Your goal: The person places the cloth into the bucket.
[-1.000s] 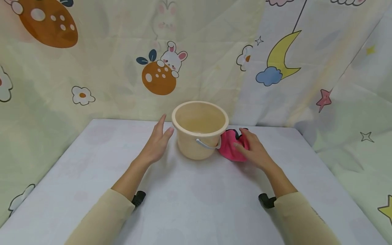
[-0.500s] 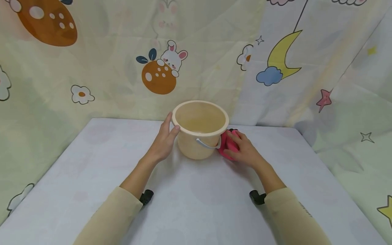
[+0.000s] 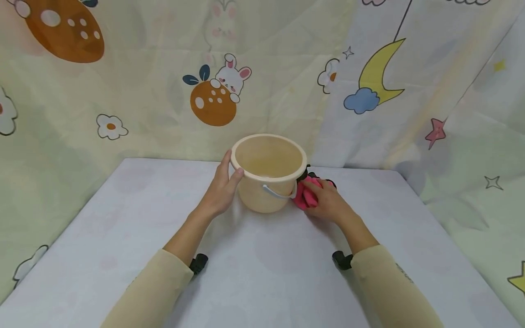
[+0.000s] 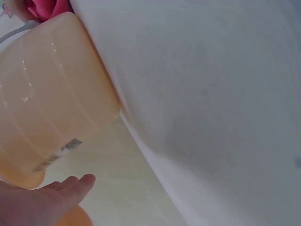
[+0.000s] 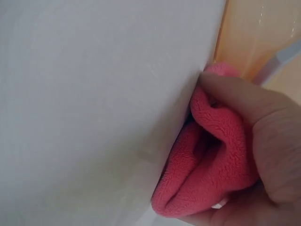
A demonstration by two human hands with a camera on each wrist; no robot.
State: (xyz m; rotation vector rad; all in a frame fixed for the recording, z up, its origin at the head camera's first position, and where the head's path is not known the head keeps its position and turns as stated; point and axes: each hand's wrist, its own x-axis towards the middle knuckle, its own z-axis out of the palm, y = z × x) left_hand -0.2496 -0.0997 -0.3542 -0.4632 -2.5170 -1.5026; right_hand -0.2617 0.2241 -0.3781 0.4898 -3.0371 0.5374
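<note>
A cream plastic bucket (image 3: 262, 196) with a grey handle (image 3: 275, 193) stands upright at the back middle of the white table. My left hand (image 3: 217, 193) lies along the bucket's left side, fingers fairly straight at the rim and thumb toward the front. In the left wrist view the fingertips reach out beside the rim. My right hand (image 3: 330, 205) holds a crumpled pink plush cloth (image 5: 211, 155) with black parts, close against the bucket's right side. Thumb and fingers pinch its folds together in the right wrist view, low by the tabletop. Part of the cloth is hidden behind the hand.
The white table (image 3: 262, 273) ends just behind the bucket at a printed curtain (image 3: 156, 82) with cartoon rabbits, flowers and a moon. Another curtain side hangs at the right. Small black devices (image 3: 342, 260) are worn on both wrists.
My left hand has moved right and forward to the bucket's rim. My right hand has moved left and gathered the pink cloth into its grip. The bucket has stayed in place.
</note>
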